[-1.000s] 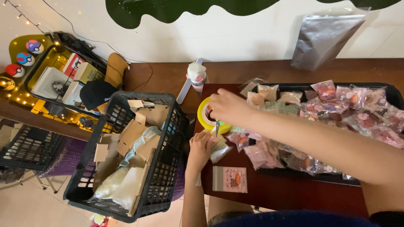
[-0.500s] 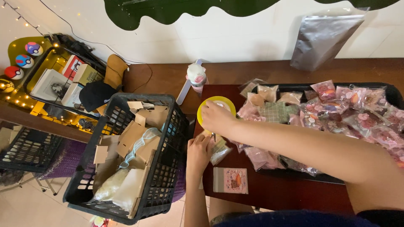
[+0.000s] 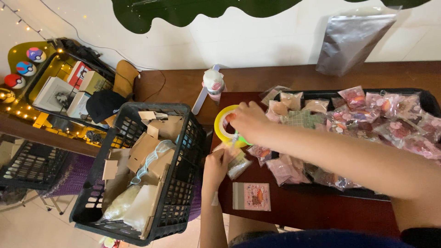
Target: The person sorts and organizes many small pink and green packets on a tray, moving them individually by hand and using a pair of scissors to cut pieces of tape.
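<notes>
Dark brown wood, the desk (image 3: 317,206), running under everything along a white wall. At its left edge, a black plastic crate (image 3: 181,183) stuffed with cardboard scraps (image 3: 147,147) and clear wrapping. On the right, a long black tray (image 3: 427,98) heaped with small pink packets (image 3: 395,128). Against the wall behind it, a silver foil pouch (image 3: 349,41) standing upright. Near the desk's far left corner, a small white-and-pink bottle (image 3: 214,82). Right hand (image 3: 248,120) reaching across from the right, fingers curled over the rim of a yellow tape roll (image 3: 221,126) that lies just left of the tray. Left hand (image 3: 217,165) below it, fingers pressed together on a small clear bag (image 3: 238,164) resting on the desk. Closer to the body, a flat pink printed card packet (image 3: 251,196), lying apart from both hands.
</notes>
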